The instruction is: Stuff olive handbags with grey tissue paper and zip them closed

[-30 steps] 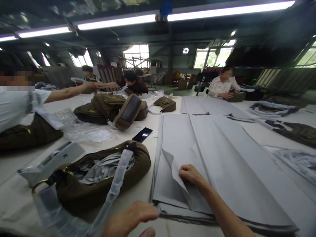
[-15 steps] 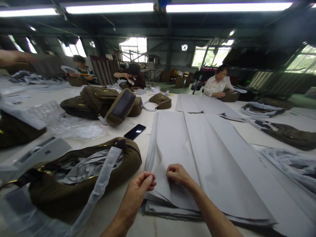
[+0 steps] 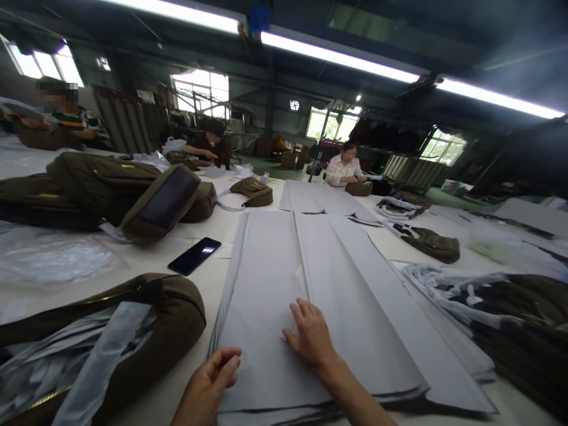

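Note:
My right hand (image 3: 309,334) lies spread on the top sheet of a stack of light grey paper (image 3: 355,307), its fingers stretched out beside a long fold. My left hand (image 3: 210,378) hovers by the near left edge of the stack. Its fingers are loosely bent, with a gap to the thumb and nothing visible between them. To the left lies an olive-brown bag (image 3: 177,313) with its top unzipped. Crumpled grey paper strips (image 3: 44,361) fill it, and a translucent wrap (image 3: 104,361) covers its strap.
A black phone (image 3: 194,255) lies beyond the open bag. Olive bags (image 3: 97,183) are piled at the left near clear plastic bags (image 3: 57,260). Wrapped-strap bags (image 3: 523,307) lie right. A second paper stack (image 3: 319,196) is farther back. Several people work across the table.
My right hand has gone from a pinch near the stack's left edge to spread flat on the sheet. The lifted paper edge now lies flatter. The camera view has turned right and tilted.

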A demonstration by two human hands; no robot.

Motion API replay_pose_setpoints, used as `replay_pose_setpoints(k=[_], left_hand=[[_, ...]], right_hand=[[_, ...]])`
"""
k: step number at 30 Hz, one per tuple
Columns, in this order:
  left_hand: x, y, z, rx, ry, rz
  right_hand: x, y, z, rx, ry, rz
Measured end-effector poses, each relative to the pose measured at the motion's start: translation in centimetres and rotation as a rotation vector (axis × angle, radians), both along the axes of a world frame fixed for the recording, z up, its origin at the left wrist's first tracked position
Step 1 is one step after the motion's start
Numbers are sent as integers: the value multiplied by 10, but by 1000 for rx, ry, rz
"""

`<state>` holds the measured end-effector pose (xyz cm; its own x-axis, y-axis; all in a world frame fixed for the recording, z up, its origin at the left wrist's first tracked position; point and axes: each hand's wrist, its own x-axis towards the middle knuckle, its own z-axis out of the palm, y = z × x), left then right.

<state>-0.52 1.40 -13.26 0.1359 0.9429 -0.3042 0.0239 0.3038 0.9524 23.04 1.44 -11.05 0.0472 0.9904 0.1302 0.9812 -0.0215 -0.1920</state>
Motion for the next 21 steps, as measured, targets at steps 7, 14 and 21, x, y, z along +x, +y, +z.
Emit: replay_pose_setpoints(k=[7, 14, 21], left_hand=[[-16, -4, 4, -46, -21, 69], [-6, 12, 7, -142, -135, 115], [7, 14, 0, -150, -116, 73]], right_hand=[[-8, 37, -21, -117, -57, -142], [4, 26, -10, -30, 26, -109], [-27, 49, -16, -123, 36, -87]])
